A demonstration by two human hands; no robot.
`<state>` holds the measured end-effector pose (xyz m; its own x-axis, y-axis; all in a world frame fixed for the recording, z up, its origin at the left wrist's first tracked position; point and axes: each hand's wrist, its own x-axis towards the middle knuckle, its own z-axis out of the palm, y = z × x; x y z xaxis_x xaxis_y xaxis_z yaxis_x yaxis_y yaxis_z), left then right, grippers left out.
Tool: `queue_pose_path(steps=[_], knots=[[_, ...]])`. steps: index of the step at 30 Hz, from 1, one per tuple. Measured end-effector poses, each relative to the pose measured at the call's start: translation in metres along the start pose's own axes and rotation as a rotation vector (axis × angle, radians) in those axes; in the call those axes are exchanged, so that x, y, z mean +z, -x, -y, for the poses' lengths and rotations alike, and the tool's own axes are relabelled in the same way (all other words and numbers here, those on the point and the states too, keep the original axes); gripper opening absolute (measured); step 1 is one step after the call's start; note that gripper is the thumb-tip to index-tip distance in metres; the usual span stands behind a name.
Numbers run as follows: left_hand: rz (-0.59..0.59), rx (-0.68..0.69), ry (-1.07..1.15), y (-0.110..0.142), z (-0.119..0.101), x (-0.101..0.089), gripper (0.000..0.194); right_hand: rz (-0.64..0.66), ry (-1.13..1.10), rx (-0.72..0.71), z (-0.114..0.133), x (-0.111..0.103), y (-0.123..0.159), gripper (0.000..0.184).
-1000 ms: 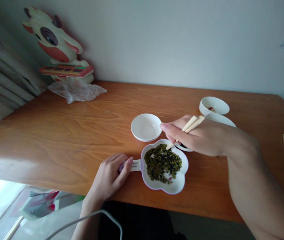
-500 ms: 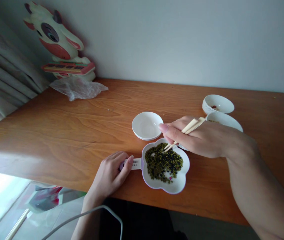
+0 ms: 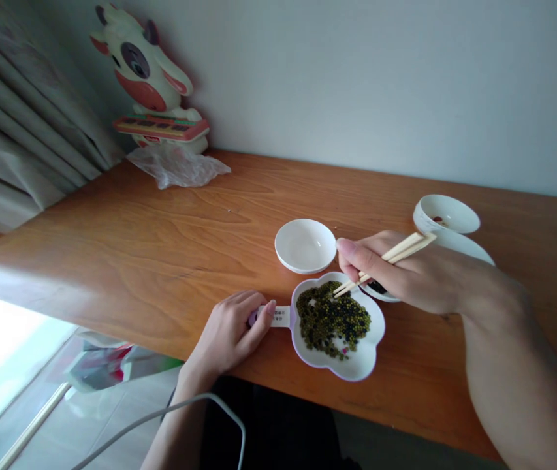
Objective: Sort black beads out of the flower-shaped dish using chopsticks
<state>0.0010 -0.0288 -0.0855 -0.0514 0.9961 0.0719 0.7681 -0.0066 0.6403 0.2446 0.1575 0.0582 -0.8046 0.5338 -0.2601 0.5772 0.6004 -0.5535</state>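
My left hand (image 3: pixel 236 331) is closed round the handle of a white flower-shaped dish (image 3: pixel 373 336) with a lilac rim. Green and black beans (image 3: pixel 330 320) lie mixed over the dish's bottom. A pair of wooden chopsticks (image 3: pixel 390 259) sits in my right hand (image 3: pixel 405 274), tips close together among the beans at the dish's far side. Whether a bean is between the tips is too small to tell. Just beyond the dish stands a white bowl (image 3: pixel 305 245) with nothing visible in it. Partly under my right hand, another bowl (image 3: pixel 383 296) holds dark beans.
Two more white bowls stand at the back right: one (image 3: pixel 447 212) with a few reddish bits, another (image 3: pixel 464 245) half hidden by my hand. A cow-shaped toy keyboard (image 3: pixel 160 124) and a clear plastic bag (image 3: pixel 177 166) lie at the back left. A grey cable (image 3: pixel 180 406) crosses my left forearm.
The whole view has shifted, so everything appears further right. My right hand has moved slightly off the near bowl, showing its dark beans. My left hand keeps its hold on the handle.
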Motion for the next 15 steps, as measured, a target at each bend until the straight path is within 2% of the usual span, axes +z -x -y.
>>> queue_pose_path(steps=[6, 15], knots=[[-0.006, 0.012, 0.011, -0.0003, -0.0005, -0.0001, 0.037, 0.023, -0.039, 0.021, 0.0000, 0.0020, -0.0001, 0.056], [-0.015, 0.015, 0.001, 0.0011, -0.0022, 0.0004, 0.038, 0.024, -0.014, -0.019, -0.0072, 0.0010, -0.0034, 0.058]])
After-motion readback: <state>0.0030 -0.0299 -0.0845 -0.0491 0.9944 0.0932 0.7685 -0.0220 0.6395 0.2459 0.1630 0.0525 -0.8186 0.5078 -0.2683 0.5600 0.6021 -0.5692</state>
